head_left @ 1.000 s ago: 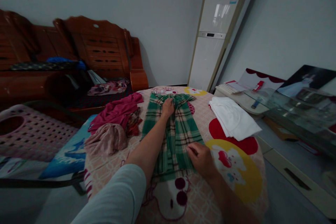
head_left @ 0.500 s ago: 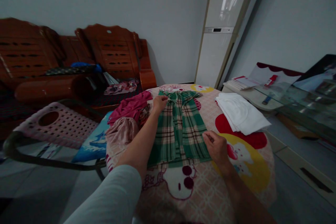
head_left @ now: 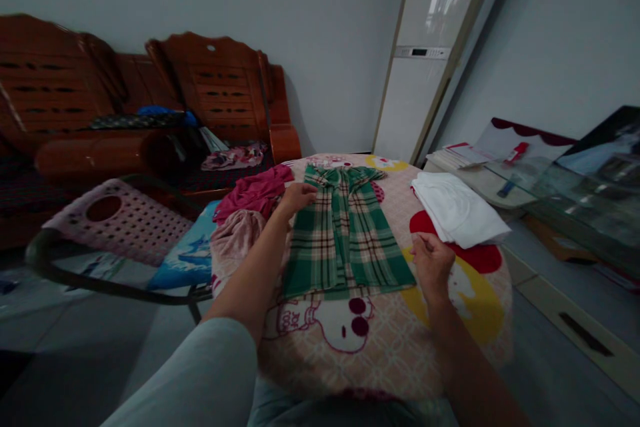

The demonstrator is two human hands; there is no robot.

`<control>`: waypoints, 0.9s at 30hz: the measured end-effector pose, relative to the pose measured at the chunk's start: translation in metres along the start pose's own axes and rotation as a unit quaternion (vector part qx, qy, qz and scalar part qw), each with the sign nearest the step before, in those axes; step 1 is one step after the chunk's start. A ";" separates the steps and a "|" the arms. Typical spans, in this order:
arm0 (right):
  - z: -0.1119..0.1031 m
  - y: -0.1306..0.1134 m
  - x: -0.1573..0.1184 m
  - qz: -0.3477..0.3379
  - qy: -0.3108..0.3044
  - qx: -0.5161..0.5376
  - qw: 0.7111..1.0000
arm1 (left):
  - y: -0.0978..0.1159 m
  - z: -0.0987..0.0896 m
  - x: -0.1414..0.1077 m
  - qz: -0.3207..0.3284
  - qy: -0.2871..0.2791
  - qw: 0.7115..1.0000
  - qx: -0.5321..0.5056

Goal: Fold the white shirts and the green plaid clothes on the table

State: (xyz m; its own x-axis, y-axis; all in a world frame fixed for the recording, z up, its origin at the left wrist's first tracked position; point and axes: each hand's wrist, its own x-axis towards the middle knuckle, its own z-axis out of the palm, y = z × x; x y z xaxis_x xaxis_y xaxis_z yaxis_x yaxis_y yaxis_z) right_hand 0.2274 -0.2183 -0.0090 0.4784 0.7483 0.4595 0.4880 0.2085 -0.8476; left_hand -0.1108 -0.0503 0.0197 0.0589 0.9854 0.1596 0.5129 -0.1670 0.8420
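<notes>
A green plaid shirt (head_left: 345,233) lies spread on the round table, its collar toward the far side and its front edges down the middle. My left hand (head_left: 299,197) is over its upper left edge, fingers loosely stretched and apart. Beyond the shirt's right edge, my right hand (head_left: 433,260) hovers with curled fingers pressed together and nothing visible in them. Folded white cloth (head_left: 457,207) rests at the table's right. A magenta garment (head_left: 255,192) and a dusty pink one (head_left: 237,233) are bunched at the left.
A patterned cloth (head_left: 385,353) covers the table. At the left stands a woven-back chair (head_left: 145,220) with a blue cushion (head_left: 187,250). Wooden seats (head_left: 225,87) line the back wall. A glass-topped stand (head_left: 575,187) is at the right.
My right hand has moved right, away from the shirt's edge. My left hand has shifted slightly left and its fingers have loosened. The shirt's lower right side lies spread farther out.
</notes>
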 end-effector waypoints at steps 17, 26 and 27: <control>0.017 -0.012 -0.024 -0.211 -0.290 -0.078 0.930 | 0.031 0.046 -0.084 0.080 -0.054 0.932 0.350; -0.012 -0.016 -0.043 -0.283 -0.391 -0.136 0.865 | 0.052 0.030 -0.160 0.186 -0.150 0.922 0.306; -0.018 -0.015 -0.045 -0.284 -0.394 -0.141 0.862 | 0.054 0.027 -0.169 0.198 -0.170 0.921 0.289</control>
State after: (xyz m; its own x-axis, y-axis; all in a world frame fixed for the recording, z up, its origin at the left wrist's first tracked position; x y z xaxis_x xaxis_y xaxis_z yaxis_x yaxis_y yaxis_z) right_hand 0.2112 -0.2667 -0.0120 -0.4876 0.7946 0.3618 0.6916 0.6044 -0.3953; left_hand -0.0698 -0.2247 0.0245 0.5533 0.8209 0.1417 0.7583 -0.5667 0.3223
